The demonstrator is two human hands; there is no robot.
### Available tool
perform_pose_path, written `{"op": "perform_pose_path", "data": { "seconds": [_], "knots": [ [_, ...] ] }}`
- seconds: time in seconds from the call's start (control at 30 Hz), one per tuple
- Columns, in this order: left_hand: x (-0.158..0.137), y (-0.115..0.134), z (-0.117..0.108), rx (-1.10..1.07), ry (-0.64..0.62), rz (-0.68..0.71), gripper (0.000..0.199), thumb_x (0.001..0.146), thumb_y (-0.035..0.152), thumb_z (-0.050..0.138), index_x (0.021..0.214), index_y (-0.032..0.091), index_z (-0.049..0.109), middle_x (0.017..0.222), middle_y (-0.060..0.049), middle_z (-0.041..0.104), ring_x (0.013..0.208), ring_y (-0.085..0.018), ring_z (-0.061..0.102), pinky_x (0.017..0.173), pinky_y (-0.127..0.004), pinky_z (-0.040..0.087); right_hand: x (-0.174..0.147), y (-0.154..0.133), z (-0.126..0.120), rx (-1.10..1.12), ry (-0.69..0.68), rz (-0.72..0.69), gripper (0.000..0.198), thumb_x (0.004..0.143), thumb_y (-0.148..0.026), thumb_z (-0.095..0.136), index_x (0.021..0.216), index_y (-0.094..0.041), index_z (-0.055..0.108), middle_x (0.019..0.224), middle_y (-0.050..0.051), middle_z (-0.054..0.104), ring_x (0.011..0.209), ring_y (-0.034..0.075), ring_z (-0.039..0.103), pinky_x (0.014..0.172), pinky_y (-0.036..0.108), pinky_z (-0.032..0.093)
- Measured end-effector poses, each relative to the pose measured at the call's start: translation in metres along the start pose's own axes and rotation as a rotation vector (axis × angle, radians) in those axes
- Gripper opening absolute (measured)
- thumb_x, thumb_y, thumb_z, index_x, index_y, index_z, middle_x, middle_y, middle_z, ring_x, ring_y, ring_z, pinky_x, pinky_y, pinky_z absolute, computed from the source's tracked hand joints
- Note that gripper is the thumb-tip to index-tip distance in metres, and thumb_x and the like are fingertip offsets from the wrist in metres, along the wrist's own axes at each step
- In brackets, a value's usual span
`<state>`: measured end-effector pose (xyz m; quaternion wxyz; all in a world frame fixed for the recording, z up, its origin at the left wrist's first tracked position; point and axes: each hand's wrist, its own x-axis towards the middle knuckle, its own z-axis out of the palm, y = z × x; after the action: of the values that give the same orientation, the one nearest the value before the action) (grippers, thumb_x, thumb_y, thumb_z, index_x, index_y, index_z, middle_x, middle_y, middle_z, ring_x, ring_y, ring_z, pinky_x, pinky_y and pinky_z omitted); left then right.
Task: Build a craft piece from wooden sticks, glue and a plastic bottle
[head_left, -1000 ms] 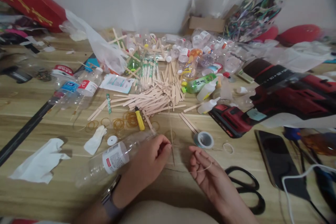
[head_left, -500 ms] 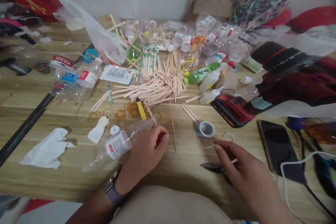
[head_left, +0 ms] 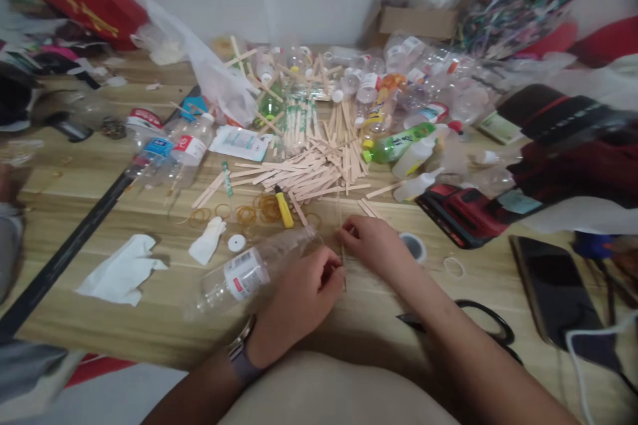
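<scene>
My left hand [head_left: 305, 292], a watch on its wrist, is closed in a pinch beside a clear plastic bottle [head_left: 282, 254] lying on its side. Whatever its fingertips hold is hidden. My right hand [head_left: 373, 246] reaches in from the right with its fingers pinched together. Its fingertips are at a thin stick [head_left: 343, 262] that runs between both hands; I cannot make out what they grip. Below my right forearm lie black-handled scissors [head_left: 486, 319], partly covered. A roll of tape [head_left: 413, 247] sits just behind the right wrist.
Flat wooden sticks [head_left: 319, 169] are heaped mid-table. A yellow-handled screwdriver [head_left: 284, 209] lies near rubber bands [head_left: 246, 214]. At right are a red-and-black power tool [head_left: 458, 216] and a phone [head_left: 553, 295]. Plastic bottles [head_left: 399, 126] crowd the back. Crumpled tissue [head_left: 122, 272] lies left.
My right hand has moved left from beside the scissors to the thin stick, near my left hand. The scissors' handles now show. The view has shifted slightly left.
</scene>
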<state>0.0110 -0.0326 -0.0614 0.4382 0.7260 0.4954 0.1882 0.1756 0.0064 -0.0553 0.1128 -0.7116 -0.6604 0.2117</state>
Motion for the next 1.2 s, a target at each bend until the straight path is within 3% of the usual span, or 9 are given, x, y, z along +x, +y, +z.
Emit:
{"op": "perform_pose_path", "data": {
  "seconds": [0.13,0.27,0.47,0.6,0.77,0.9,1.03,1.2],
  "knots": [
    [0.001,-0.001,0.002,-0.053,-0.030,-0.033,0.010,0.089,0.024,0.050,0.091,0.019,0.058,0.076,-0.001,0.064,0.069,-0.015,0.058,0.063,-0.027,0.039,0.009,0.001,-0.005,0.022,0.025,-0.018,0.025,0.081,-0.022,0.054,0.056,-0.021,0.053,0.054,0.001,0.059,0.054,0.015,0.052,0.053,0.026,0.030],
    [0.001,-0.001,0.001,-0.106,-0.042,-0.092,0.011,0.088,0.023,0.051,0.094,0.018,0.058,0.077,-0.001,0.063,0.068,-0.015,0.058,0.062,-0.027,0.039,0.010,0.004,-0.028,0.058,0.092,-0.046,0.027,0.086,-0.034,0.050,0.062,-0.022,0.051,0.051,-0.002,0.054,0.049,0.015,0.048,0.052,0.027,0.032],
    [0.001,0.000,-0.001,-0.146,-0.053,-0.114,0.023,0.093,0.027,0.046,0.108,0.016,0.060,0.076,-0.001,0.062,0.067,-0.015,0.057,0.062,-0.028,0.039,0.010,0.000,-0.057,0.210,0.366,-0.125,0.025,0.087,-0.045,0.051,0.074,-0.024,0.056,0.049,-0.002,0.054,0.045,0.016,0.048,0.052,0.030,0.034],
    [0.000,-0.001,-0.001,-0.149,-0.096,-0.068,0.029,0.097,0.033,0.041,0.100,0.016,0.064,0.077,-0.002,0.065,0.070,-0.016,0.059,0.064,-0.027,0.040,0.009,-0.006,-0.064,0.275,0.476,-0.106,0.023,0.088,-0.044,0.052,0.077,-0.025,0.056,0.051,-0.002,0.056,0.044,0.015,0.048,0.051,0.031,0.036],
    [0.000,-0.001,0.002,-0.175,-0.151,-0.061,0.033,0.099,0.035,0.037,0.107,0.016,0.063,0.063,0.002,0.059,0.060,-0.014,0.056,0.060,-0.026,0.040,0.013,-0.033,-0.060,0.612,0.340,-0.235,0.022,0.089,-0.043,0.056,0.077,-0.024,0.055,0.051,-0.004,0.059,0.042,0.013,0.052,0.043,0.026,0.039],
    [0.000,-0.002,0.005,-0.108,-0.147,0.007,0.024,0.096,0.027,0.043,0.094,0.017,0.065,0.071,0.000,0.064,0.067,-0.014,0.057,0.064,-0.026,0.041,0.026,-0.077,-0.045,0.856,0.147,-0.357,0.017,0.089,-0.032,0.058,0.076,-0.022,0.052,0.060,-0.003,0.065,0.050,0.013,0.064,0.048,0.024,0.049],
    [0.000,-0.004,0.006,-0.081,-0.140,0.027,0.019,0.091,0.024,0.048,0.089,0.016,0.065,0.075,-0.003,0.066,0.071,-0.016,0.056,0.068,-0.028,0.041,0.043,-0.116,-0.017,0.793,-0.092,-0.466,0.014,0.092,-0.025,0.053,0.080,-0.022,0.048,0.064,-0.003,0.066,0.060,0.014,0.070,0.057,0.024,0.053],
    [0.000,-0.008,0.007,-0.070,-0.144,0.060,0.018,0.090,0.024,0.048,0.092,0.016,0.064,0.080,-0.003,0.068,0.071,-0.016,0.057,0.066,-0.028,0.040,0.059,-0.137,0.015,0.594,-0.165,-0.513,0.017,0.094,-0.019,0.050,0.078,-0.023,0.044,0.069,-0.002,0.068,0.066,0.014,0.070,0.066,0.026,0.050]
  ]
}}
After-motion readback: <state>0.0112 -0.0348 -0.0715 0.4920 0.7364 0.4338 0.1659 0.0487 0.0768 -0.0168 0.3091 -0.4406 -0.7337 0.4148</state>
